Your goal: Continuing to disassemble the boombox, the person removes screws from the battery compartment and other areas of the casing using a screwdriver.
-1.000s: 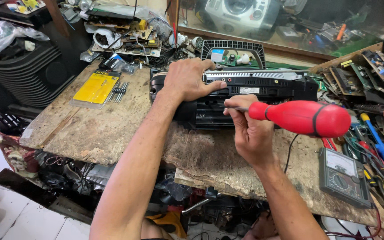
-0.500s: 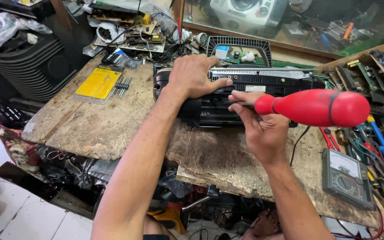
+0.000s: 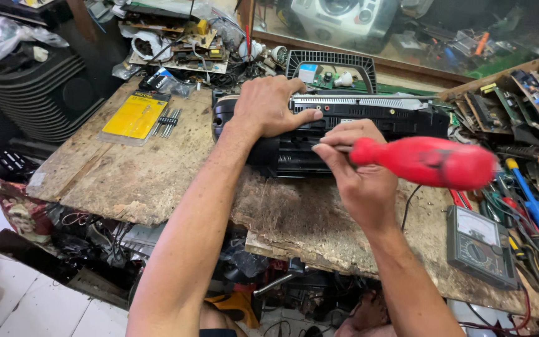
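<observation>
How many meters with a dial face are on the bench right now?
1: a grey analog meter lies flat at the bench's right end, beside the tool pile. Others may be buried in the clutter.

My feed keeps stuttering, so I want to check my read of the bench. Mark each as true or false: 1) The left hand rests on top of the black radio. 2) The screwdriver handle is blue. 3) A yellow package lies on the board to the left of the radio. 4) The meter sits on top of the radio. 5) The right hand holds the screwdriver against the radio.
1) True: the left hand presses on top of the black radio.
2) False: the screwdriver has a red handle.
3) True: the yellow package lies on the wooden board, left of the radio.
4) False: the meter lies on the board, right of the right hand.
5) True: the right hand grips it, tip at the radio's side.
</observation>
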